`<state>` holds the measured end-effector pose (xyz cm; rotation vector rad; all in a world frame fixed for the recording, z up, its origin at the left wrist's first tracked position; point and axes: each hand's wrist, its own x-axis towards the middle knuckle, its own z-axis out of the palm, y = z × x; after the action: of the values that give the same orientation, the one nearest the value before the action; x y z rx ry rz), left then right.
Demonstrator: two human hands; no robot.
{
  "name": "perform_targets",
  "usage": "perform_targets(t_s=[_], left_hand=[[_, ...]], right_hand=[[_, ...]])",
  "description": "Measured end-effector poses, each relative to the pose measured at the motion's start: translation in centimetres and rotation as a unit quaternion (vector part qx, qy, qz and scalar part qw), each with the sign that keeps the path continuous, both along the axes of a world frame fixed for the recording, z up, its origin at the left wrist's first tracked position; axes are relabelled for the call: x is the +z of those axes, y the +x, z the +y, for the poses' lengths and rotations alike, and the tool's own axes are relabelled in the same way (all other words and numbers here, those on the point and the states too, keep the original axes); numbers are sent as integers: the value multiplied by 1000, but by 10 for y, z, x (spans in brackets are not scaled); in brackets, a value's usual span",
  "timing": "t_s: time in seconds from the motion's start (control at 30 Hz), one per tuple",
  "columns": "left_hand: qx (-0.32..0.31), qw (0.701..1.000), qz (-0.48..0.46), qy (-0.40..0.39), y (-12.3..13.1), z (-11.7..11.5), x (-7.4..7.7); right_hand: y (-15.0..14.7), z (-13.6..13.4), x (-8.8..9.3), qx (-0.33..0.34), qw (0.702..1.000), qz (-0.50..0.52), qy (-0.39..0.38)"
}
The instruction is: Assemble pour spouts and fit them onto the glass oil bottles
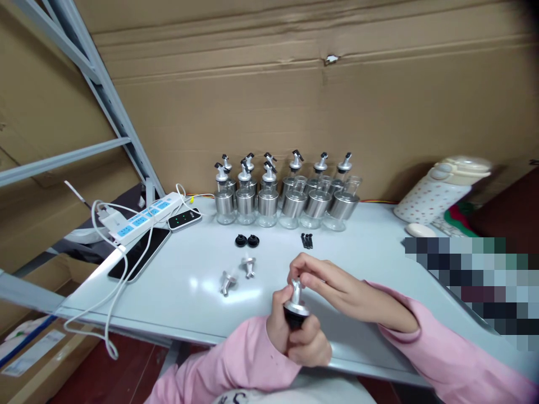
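Note:
My left hand (297,336) is wrapped round the black base of a silver pourer top (297,306), held upright near the table's front edge. The fingertips of my right hand (322,280) close on the pourer's upper end; whether a small part is between them is hidden. On the table behind lie two silver pourer parts (249,267), two round black stoppers (247,240) and several small black levers (307,241). Farther back, glass bottles with steel bands (268,207) stand in two rows. Most carry silver pourers; three front ones at the right have open necks.
A white power strip (145,217), a black phone (141,255), a small device (185,219) and loose white cables occupy the left side. A dotted flask (438,191) and a white mouse (421,230) are at the right. Cardboard (252,101) rises behind the table.

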<state>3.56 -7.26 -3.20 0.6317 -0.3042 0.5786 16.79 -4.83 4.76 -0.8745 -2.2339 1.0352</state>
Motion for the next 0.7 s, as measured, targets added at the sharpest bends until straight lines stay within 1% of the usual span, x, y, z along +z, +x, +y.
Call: perform_targets(t_s=[0.07,0.13,0.27,0.33,0.4,0.5,0.6,0.7], left_hand=[[0,1000,-17,0,0,0,2],[-2,1000,-10,-5,0,-1,2],[2,998,59,-23,0,-1,-2],[7,997,76,-26,0,-1,-4],[7,999,51,-14,0,0,-3],[4,1000,-1,14,1,0,0],[-5,999,-10,36,2,1,3],[-11,999,-11,51,3,3,3]], right_hand=[[0,-1,-1,-6,1000,-4,-9],[0,-1,-3,-12,1000,-12,-10],[0,2,-10,-12,1000,-13,21],[0,4,-12,-7,999,-6,33],[0,4,-12,-1,1000,0,28],[1,4,-9,3,1000,11,-7],[1,3,-8,1,999,26,-47],[-1,2,-9,-17,997,32,-62]])
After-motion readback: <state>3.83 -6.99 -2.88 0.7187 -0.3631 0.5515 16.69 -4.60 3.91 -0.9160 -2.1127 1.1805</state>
